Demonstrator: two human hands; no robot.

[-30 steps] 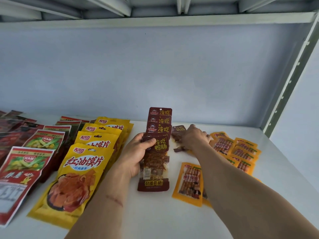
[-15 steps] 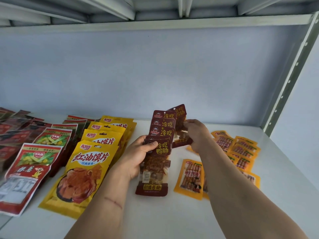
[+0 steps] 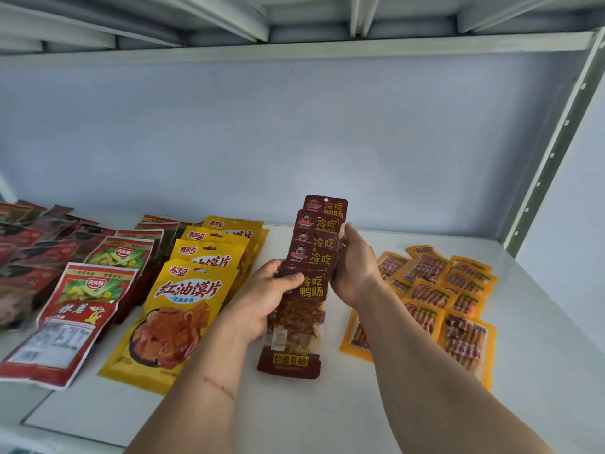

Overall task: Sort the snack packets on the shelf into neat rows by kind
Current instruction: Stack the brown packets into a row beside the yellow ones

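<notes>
Head view: the left hand holds a fan of dark brown packets above the middle of the shelf, thumb pressed on the front packet's label, fingers curled behind. The fan's long axis runs from the front edge toward the back wall, each packet stepped a little farther back than the one before it. The right hand lies against the fan's right side, fingers straight and reaching up along the packet edges; whether the thumb pinches a packet behind cannot be told. It looks to be squaring the fan or seating the rearmost packet.

The loose packets of other kinds lie to both sides. The orange packets spread between the right hand and the right edge, just beside that arm, so the right hand is nearer to them. The yellow bags form an overlapping row left of the left hand, with red bags farther toward the left edge.

Compared with half a second ago, the brown packet the right hand held apart now sits at the fan's far end, and the right hand has closed in against the stack.
</notes>
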